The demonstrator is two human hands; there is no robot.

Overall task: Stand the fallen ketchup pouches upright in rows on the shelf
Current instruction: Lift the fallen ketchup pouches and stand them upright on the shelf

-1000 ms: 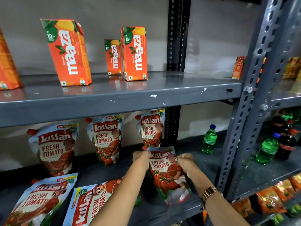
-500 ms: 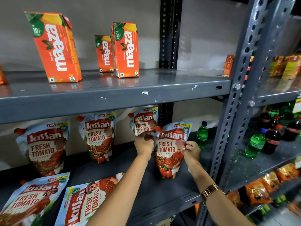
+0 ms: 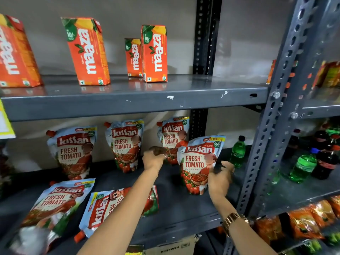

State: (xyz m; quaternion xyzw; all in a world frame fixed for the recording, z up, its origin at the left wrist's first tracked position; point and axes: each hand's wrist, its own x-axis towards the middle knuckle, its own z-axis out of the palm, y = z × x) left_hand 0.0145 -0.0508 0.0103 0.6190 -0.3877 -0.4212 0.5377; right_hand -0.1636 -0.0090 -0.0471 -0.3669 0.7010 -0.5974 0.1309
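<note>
Three ketchup pouches (image 3: 71,151) (image 3: 127,144) (image 3: 173,137) stand upright along the back of the lower grey shelf (image 3: 174,205). A fourth pouch (image 3: 196,162) stands upright in front of the rightmost one. My right hand (image 3: 219,179) grips its right edge. My left hand (image 3: 154,157) hovers just left of that pouch with fingers curled, apart from it. Two more pouches (image 3: 53,203) (image 3: 114,205) lie flat near the shelf's front edge, partly under my left forearm.
A small green bottle (image 3: 238,153) stands right of the held pouch, close to the perforated upright post (image 3: 272,126). Orange juice cartons (image 3: 88,52) sit on the upper shelf (image 3: 128,103). Dark and green bottles (image 3: 303,166) fill the right-hand rack, with snack packs (image 3: 303,223) below.
The pouch went from tilted low at the shelf front to standing upright further back. My left hand has come off its left edge; my right hand still holds it.
</note>
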